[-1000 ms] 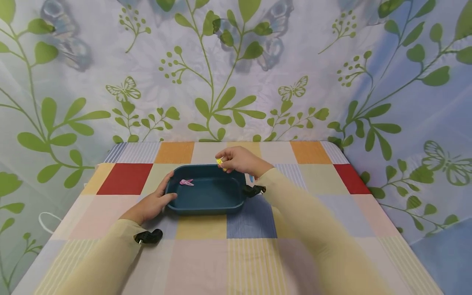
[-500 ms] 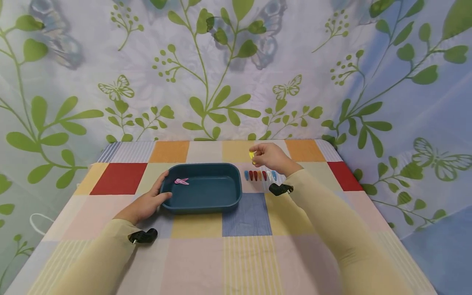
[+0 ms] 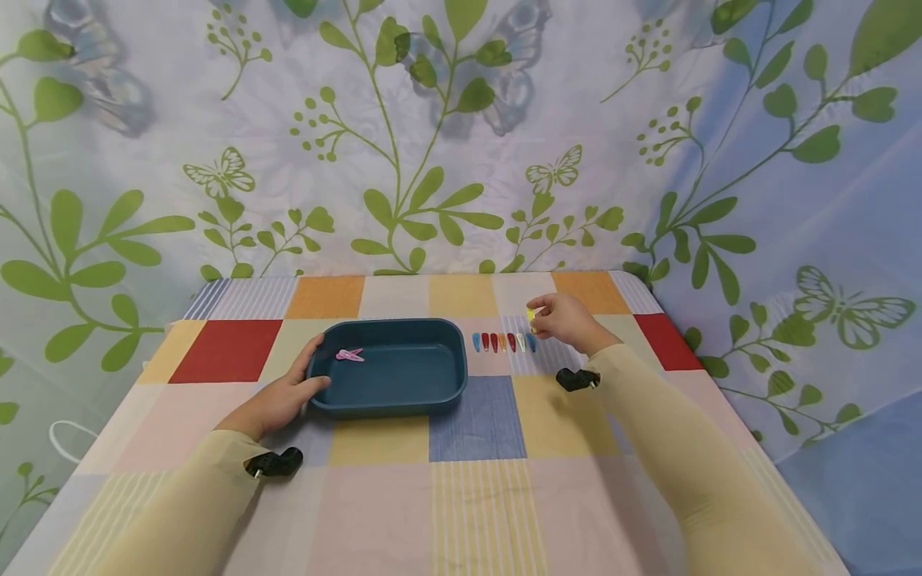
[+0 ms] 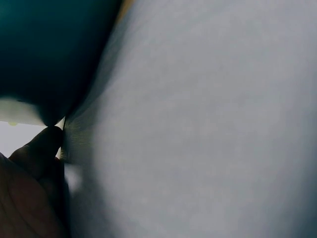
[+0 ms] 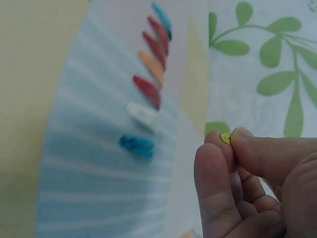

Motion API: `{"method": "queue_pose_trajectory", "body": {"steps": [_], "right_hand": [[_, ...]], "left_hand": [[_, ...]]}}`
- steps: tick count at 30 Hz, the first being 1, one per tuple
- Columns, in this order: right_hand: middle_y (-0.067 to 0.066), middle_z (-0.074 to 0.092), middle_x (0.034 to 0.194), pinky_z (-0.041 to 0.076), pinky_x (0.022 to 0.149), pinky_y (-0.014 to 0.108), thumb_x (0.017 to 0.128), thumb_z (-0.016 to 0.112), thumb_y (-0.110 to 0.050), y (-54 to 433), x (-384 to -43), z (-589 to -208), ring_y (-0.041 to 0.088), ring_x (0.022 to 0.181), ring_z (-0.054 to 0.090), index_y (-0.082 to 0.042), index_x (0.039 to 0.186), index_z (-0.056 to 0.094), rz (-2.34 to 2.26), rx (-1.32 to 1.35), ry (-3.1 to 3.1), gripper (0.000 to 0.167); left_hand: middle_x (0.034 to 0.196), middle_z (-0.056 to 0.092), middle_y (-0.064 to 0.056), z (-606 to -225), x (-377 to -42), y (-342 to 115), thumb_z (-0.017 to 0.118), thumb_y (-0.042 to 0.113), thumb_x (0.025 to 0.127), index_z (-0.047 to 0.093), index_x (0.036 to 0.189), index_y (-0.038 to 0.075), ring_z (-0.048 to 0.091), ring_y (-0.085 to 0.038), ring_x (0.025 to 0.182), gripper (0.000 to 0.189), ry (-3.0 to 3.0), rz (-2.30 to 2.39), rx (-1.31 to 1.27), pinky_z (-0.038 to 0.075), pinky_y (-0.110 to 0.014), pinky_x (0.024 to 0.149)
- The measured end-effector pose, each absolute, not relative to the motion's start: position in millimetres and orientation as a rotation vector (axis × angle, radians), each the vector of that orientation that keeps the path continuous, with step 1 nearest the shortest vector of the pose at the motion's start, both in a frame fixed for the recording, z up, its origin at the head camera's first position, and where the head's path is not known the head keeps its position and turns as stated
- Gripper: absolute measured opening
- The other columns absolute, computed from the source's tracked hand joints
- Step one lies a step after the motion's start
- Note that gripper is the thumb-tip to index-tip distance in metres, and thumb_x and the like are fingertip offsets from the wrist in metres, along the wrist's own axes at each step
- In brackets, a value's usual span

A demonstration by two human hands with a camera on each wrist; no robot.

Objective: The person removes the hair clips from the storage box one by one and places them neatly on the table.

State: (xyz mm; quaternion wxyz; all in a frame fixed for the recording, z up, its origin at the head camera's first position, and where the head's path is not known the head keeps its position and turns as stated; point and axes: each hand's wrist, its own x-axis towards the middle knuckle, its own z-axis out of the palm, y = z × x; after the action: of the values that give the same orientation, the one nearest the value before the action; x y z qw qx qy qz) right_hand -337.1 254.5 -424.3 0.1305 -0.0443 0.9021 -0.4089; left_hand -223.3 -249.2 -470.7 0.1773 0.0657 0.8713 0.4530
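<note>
My right hand [image 3: 566, 322] pinches a yellow hair clip [image 5: 226, 138] between thumb and forefinger, above the right end of a row of snap hair clips. The row holds several red clips [image 5: 147, 91], an orange clip [image 5: 151, 67], a white clip [image 5: 140, 116], and a blue clip [image 5: 137, 147] at its right end; another blue clip [image 3: 476, 342] lies at the left end. My left hand [image 3: 277, 398] grips the left side of a dark teal tray [image 3: 389, 410], thumb at the near rim. Inside the tray's left part lies a pink hair clip [image 3: 350, 354].
A patchwork-checked cloth [image 3: 382, 512] covers the table. A leaf-patterned curtain [image 3: 288, 160] hangs behind and along the sides. Each sleeve carries a black camera mount [image 3: 578, 379] at the wrist. A white cable loop [image 3: 63, 448] shows at the left.
My right hand has moved right with the yellow hair clip, from over the tray's far rim to the row's right end, uncovering the row. The left hand stays on the tray.
</note>
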Motion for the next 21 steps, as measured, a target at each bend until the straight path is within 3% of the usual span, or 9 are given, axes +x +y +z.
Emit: {"method": "queue_pose_trajectory", "body": {"steps": [6,21], "right_hand": [[0.028,0.069,0.124,0.065,0.08,0.033,0.1,0.063,-0.004,265,-338,-437,0.029,0.094,0.075,0.005,0.146,0.057,-1.224,-0.078,2.59,0.046],[0.02,0.073,0.113,0.061,0.071,0.03,0.099,0.064,-0.004,270,-336,-450,0.016,0.075,0.066,0.004,0.138,0.063,-1.126,-0.051,2.642,0.04]], "left_hand": [[0.177,-0.006,-0.021,-473,-224,-250,0.05,0.039,0.107,-0.011,0.167,0.045,0.005,-0.057,0.158,0.085,2.445,1.301,0.173,0.019,-0.082,0.118],[0.177,-0.007,-0.019,-475,-225,-250,0.049,0.039,0.108,-0.011,0.167,0.046,0.003,-0.057,0.158,0.085,2.453,1.303,0.182,0.018,-0.082,0.118]]}}
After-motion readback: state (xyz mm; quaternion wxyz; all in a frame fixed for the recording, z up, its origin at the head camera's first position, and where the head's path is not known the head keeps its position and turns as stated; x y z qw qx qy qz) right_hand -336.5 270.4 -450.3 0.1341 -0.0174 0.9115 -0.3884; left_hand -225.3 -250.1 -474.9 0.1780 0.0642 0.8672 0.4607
